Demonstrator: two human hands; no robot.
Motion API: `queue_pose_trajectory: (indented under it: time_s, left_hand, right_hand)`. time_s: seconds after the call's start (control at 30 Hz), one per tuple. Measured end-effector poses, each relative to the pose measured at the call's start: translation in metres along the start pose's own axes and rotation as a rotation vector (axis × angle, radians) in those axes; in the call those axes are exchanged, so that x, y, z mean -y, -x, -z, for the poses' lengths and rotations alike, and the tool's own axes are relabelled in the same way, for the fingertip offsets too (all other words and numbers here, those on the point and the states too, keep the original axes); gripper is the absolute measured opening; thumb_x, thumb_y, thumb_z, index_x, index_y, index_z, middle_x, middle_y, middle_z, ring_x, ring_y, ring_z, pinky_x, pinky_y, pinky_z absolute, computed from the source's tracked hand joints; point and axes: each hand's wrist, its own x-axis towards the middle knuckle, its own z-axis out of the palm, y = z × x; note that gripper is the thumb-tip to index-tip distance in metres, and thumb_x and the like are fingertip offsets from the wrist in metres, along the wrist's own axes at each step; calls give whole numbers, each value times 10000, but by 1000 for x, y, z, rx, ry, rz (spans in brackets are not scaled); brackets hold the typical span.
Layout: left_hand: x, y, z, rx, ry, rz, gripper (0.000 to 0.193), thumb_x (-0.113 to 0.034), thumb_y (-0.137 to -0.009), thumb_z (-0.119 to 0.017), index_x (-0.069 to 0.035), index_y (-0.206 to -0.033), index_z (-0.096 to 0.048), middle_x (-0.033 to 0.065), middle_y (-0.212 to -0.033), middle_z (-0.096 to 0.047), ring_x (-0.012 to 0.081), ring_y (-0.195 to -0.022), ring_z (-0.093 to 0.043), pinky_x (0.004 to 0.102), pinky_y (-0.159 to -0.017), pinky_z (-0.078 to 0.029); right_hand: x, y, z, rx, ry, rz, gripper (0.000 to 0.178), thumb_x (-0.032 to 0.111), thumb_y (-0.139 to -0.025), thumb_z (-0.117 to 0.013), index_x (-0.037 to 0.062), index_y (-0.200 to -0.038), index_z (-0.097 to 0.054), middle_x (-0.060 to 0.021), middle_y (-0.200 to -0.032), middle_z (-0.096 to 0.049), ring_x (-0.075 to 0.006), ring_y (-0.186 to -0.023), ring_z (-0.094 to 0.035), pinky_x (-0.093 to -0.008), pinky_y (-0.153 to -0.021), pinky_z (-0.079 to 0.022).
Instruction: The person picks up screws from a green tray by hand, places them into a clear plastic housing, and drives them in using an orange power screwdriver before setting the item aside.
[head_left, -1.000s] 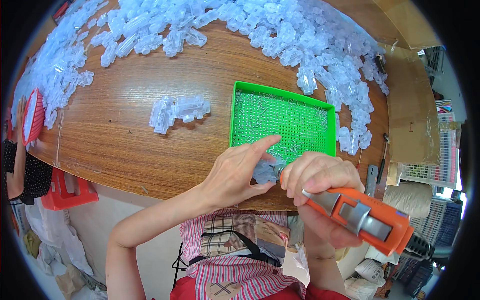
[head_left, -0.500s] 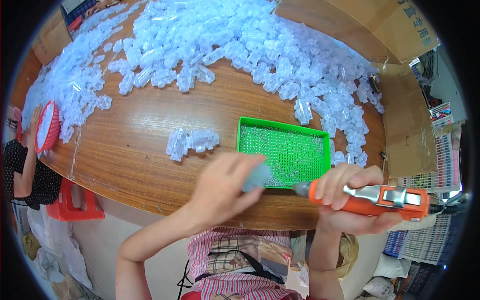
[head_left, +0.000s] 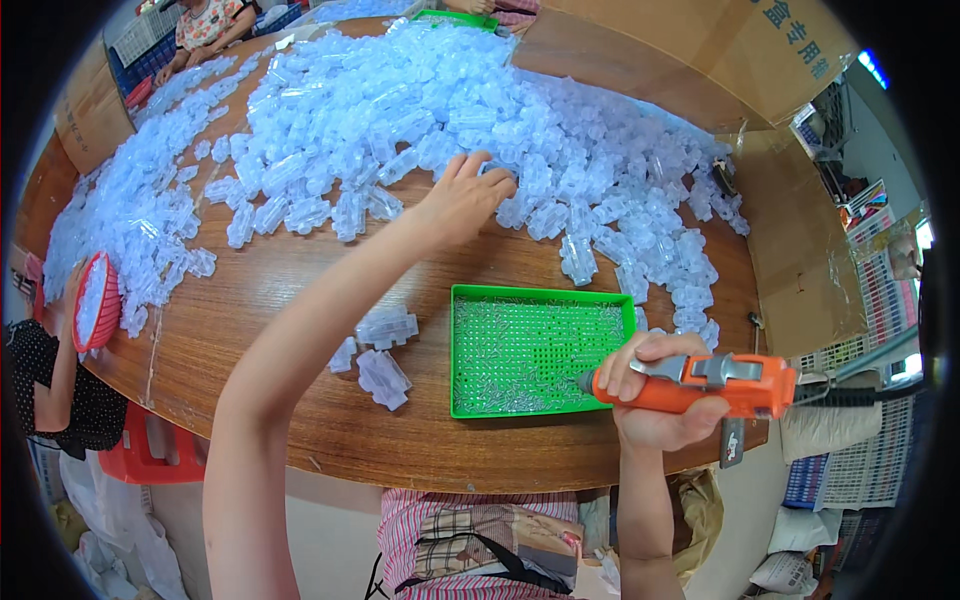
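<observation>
My left hand (head_left: 462, 203) stretches out to the near edge of a heap of clear, bluish plastic pieces (head_left: 400, 85). Its fingers are apart and touch pieces there; their tips are partly hidden. In my right hand (head_left: 655, 395) is an orange electric screwdriver (head_left: 715, 385), lying sideways with its tip pointing left. That tip is over the right side of a green mesh tray (head_left: 540, 293), where many small silvery screws (head_left: 500, 395) lie scattered. Left of the tray, a few clear plastic housings (head_left: 384, 378) rest together on the wooden table.
Cardboard walls (head_left: 800, 250) border the table's right side. A co-worker's arm is beside a red basket (head_left: 97, 300) at the left. Another person (head_left: 215, 25) sits at the far left. A red stool (head_left: 160, 450) stands under the left edge.
My left hand has let go of a clear housing beside the others and moved away to the heap. The screwdriver stays in my right hand near the tray. The view has shifted.
</observation>
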Motion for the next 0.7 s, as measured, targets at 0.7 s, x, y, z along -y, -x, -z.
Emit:
queue_pose_trajectory:
  time_s: [0.7]
  left_hand:
    - [-67,66,83,-202,859,276,403,-209,-757,-741,-43,-1077,-561,98,-973,-641,196,-904,-631,345,-763,-507]
  right_hand:
    - [-71,-20,3,-87,81,-103,747,731,-818,-489,-9,-920,-513,-39,-579,-471,-140,-491,-449,-283,-486,-392]
